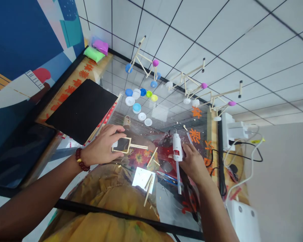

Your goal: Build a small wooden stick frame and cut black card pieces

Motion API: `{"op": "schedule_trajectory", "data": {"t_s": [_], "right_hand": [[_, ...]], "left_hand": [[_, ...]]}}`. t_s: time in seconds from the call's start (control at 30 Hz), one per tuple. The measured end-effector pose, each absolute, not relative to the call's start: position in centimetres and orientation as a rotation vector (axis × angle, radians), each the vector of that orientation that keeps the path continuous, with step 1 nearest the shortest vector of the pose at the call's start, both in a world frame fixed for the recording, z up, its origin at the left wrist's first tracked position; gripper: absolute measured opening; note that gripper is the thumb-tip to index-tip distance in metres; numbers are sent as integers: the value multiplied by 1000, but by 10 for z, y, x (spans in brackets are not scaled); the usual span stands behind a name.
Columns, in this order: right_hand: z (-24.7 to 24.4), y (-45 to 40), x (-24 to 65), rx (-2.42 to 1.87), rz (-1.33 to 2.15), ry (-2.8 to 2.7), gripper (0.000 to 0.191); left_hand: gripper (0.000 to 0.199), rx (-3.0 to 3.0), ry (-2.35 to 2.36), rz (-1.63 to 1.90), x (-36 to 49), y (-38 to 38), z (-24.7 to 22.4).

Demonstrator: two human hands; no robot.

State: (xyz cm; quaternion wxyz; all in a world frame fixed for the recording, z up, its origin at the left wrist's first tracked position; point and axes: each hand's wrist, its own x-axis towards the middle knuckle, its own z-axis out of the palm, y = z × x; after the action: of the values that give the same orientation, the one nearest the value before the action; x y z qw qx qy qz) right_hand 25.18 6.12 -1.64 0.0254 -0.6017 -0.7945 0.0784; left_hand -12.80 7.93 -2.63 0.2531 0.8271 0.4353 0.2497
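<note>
Glass-topped desk (169, 206), work under way at the middle. Left hand (104, 144) has thumb and fingers pinched on the near-left end of a small rectangular stick frame (129, 145); a pair of thin sticks (139, 146) runs out from the frame's far end, though whether they are fixed there I cannot tell. Right hand (192, 159) clamped around a white glue gun (177, 143), nozzle pointing away from the body, well apart from the frame. Loose sticks (152, 157) and blue-handled pliers (168, 175) lie between the two; bottle caps (136, 107) farther off. Three stick models (194, 71) with caps and pink balls stand along the far edge. Step in hand, my judgement: joining sticks with glue. Next move calls for a steady frame, the nozzle brought right to the joint, fingertips clear of hot glue.
</note>
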Motion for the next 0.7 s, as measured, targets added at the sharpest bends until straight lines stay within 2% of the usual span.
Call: {"op": "schedule_trajectory", "data": {"t_s": [0.17,0.33,0.4,0.53,0.7], "right_hand": [[1,55,255,-1787,358,-2505,39],[19,43,210,-1776,11,-2322,30],[19,39,187,-1737,-11,-2337,25],[8,38,152,-1607,242,-2405,21],[-7,49,136,-1597,242,-2478,22]], "left_hand": [[46,2239,1190,679,-128,79,-26],[47,2245,1196,668,-128,79,-26],[47,2246,1195,668,-128,79,-27],[47,2246,1188,664,-128,80,-27],[48,2223,1191,663,-128,80,-27]]}}
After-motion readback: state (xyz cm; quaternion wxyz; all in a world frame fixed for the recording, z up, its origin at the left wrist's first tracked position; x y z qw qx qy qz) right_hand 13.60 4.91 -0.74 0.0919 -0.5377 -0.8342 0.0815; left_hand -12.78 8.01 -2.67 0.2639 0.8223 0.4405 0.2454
